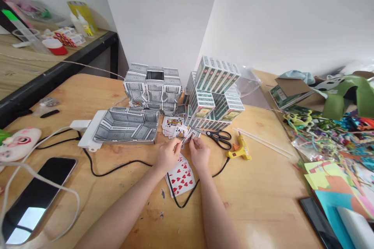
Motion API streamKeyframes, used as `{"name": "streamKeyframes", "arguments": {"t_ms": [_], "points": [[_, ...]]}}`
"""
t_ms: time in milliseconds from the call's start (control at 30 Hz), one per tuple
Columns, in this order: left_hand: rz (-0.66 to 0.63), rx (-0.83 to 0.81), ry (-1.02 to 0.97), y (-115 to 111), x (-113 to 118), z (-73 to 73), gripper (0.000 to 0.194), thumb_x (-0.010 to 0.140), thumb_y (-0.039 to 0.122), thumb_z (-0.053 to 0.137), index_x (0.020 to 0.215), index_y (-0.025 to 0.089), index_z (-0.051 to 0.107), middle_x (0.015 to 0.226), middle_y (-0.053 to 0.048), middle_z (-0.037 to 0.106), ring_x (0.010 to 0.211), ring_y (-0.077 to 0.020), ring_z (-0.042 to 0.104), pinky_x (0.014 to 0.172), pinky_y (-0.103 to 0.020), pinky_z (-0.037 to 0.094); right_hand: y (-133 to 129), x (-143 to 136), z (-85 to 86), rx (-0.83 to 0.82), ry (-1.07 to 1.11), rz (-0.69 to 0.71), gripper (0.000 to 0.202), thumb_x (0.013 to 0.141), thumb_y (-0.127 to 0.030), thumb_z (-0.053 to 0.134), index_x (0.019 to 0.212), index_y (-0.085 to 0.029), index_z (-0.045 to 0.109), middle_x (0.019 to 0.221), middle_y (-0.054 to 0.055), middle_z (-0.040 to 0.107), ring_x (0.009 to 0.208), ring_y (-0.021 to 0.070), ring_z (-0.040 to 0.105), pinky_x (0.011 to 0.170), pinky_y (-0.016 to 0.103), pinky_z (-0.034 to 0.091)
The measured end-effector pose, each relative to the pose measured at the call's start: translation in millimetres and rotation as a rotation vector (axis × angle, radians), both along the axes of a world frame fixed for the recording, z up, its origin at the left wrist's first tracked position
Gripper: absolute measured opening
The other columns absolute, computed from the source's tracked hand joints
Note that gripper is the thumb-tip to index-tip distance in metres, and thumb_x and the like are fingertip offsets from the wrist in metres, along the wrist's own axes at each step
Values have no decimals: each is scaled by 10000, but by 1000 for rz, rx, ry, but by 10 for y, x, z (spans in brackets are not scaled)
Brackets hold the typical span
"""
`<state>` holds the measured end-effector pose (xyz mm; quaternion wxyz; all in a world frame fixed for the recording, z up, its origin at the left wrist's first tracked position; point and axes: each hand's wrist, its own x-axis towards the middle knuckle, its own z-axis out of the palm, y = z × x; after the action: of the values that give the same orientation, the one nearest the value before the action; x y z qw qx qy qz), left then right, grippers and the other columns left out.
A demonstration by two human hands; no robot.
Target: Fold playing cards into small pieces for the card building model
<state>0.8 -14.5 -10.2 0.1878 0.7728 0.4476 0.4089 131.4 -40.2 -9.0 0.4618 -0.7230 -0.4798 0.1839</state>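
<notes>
My left hand (168, 155) and my right hand (200, 153) meet over the middle of the wooden table (257, 186), both pinching small playing cards (185, 134) held between them. Under my wrists lies a fan of heart cards (181, 179), face up. More loose cards (172, 123) are spread just beyond my fingers. Behind them stand a grey block built of card backs (153, 87) and a flat panel of the same pattern (127, 125).
Stacked card boxes (216, 93) stand at the back. Black scissors (219, 138), a yellow glue gun (240, 149) with black cord, glue sticks (263, 140), a power strip (87, 134), a phone (37, 196) on the left, coloured paper and pipe cleaners (336, 151) on the right.
</notes>
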Motion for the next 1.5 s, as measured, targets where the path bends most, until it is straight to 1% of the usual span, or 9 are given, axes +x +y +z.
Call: {"name": "streamKeyframes", "arguments": {"t_ms": [300, 500, 733, 800, 967, 1100, 1333, 1500], "points": [[-5, -4, 17, 4, -12, -12, 124, 854, 201, 437, 748, 192, 500, 570, 29, 585, 499, -86, 542, 514, -190, 370, -3, 19, 22, -10, 25, 36, 319, 810, -399, 463, 769, -159, 668, 711, 47, 697, 649, 179, 616, 571, 253, 446], [-5, 59, 72, 7, -22, -3, 123, 850, 195, 436, 749, 193, 505, 555, 25, 572, 497, -97, 535, 501, -205, 347, 2, 11, 6, 3, 34, 17, 312, 803, -405, 471, 728, -155, 642, 707, 47, 691, 610, 163, 597, 543, 240, 427], [-14, 85, 124, -5, -18, 18, 181, 856, 166, 404, 708, 192, 506, 551, 28, 564, 507, -97, 526, 525, -211, 348, -5, -10, 19, 4, -9, -11, 333, 802, -417, 457, 665, -157, 615, 575, 19, 640, 508, 134, 534, 498, 223, 389], [-24, 88, 127, -5, -15, 27, 209, 858, 159, 390, 687, 191, 506, 543, 28, 556, 506, -96, 519, 524, -212, 344, -10, -16, 29, -2, -28, -21, 350, 808, -425, 445, 668, -156, 620, 568, 19, 639, 496, 130, 525, 491, 221, 381], [-31, 111, 127, -4, -6, 46, 229, 852, 148, 387, 662, 190, 508, 521, 28, 536, 492, -98, 497, 517, -221, 331, -15, -35, 45, -25, -65, -40, 370, 819, -436, 430, 714, -157, 649, 620, 36, 672, 538, 147, 567, 504, 226, 388], [-21, 124, 129, -14, 3, 55, 222, 845, 145, 387, 670, 195, 514, 523, 23, 543, 499, -104, 499, 524, -229, 332, -17, -47, 43, -19, -88, -60, 380, 826, -441, 420, 709, -168, 657, 632, 47, 678, 585, 166, 596, 515, 233, 393], [-19, 143, 129, -23, 5, 64, 208, 845, 139, 380, 689, 195, 506, 523, 23, 542, 498, -108, 505, 520, -230, 339, -19, -58, 31, -37, -107, -69, 370, 832, -431, 425, 719, -172, 662, 635, 52, 681, 593, 171, 607, 548, 242, 399], [-21, 204, 138, -24, 4, 76, 186, 842, 121, 398, 727, 191, 526, 541, 13, 572, 512, -116, 533, 528, -238, 356, -22, -63, 33, -29, -95, -79, 374, 831, -430, 434, 682, -169, 656, 625, 44, 678, 567, 157, 593, 535, 233, 389]]}}
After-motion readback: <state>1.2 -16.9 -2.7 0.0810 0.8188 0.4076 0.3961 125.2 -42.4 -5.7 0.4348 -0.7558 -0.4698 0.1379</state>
